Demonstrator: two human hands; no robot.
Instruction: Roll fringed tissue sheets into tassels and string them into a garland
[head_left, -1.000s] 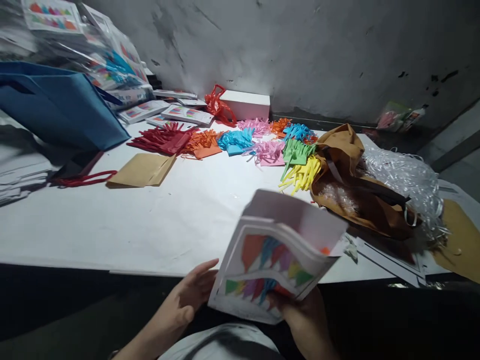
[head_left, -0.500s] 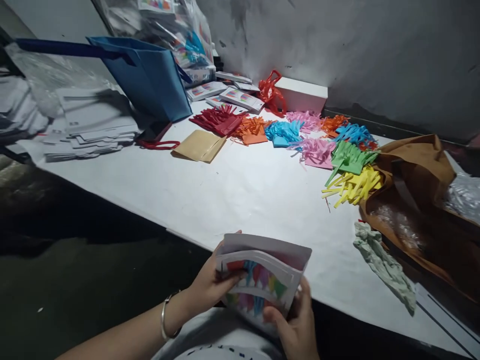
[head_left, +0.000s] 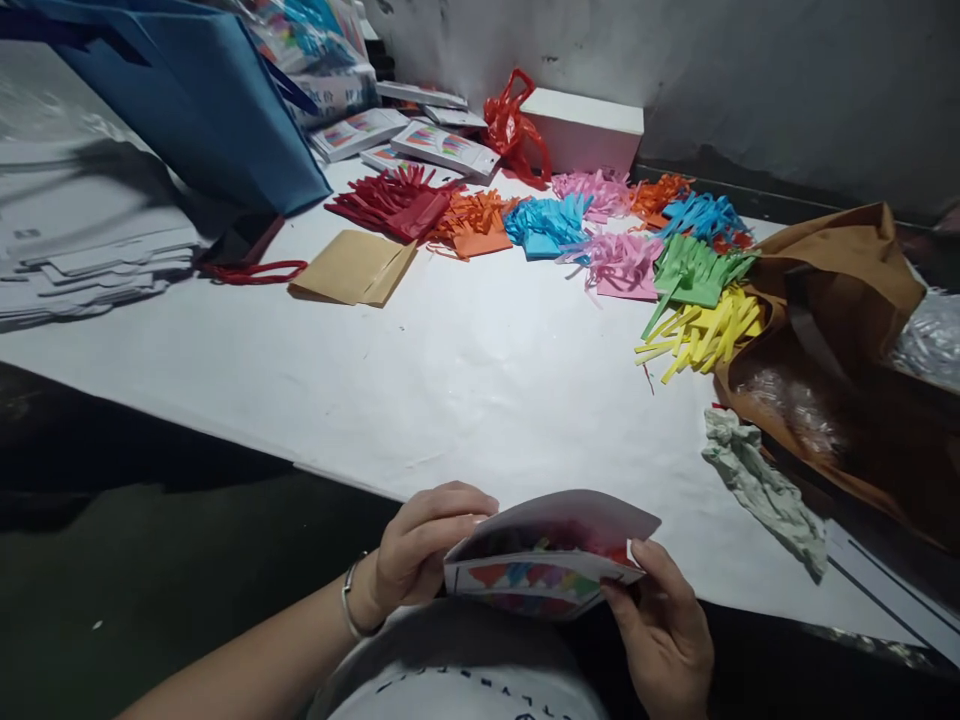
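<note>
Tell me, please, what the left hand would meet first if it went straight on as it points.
Probably the open printed envelope, which the left hand seems to touch; depth is unclear.

Light pools before me on the flat white tabletop (head_left: pixel 465 400), glaring palest near its middle — and falls away to near-black over the dark greenish floor (head_left: pixel 187 580). Shadow fills the open white printed pouch (head_left: pixel 525 577) I hold and the slumped brown fabric bag (head_left: pixel 832 250). The wide lens stretches the tall blue fabric bag (head_left: pixel 202 110) toward the frame's edge; fine print looks soft.
</note>
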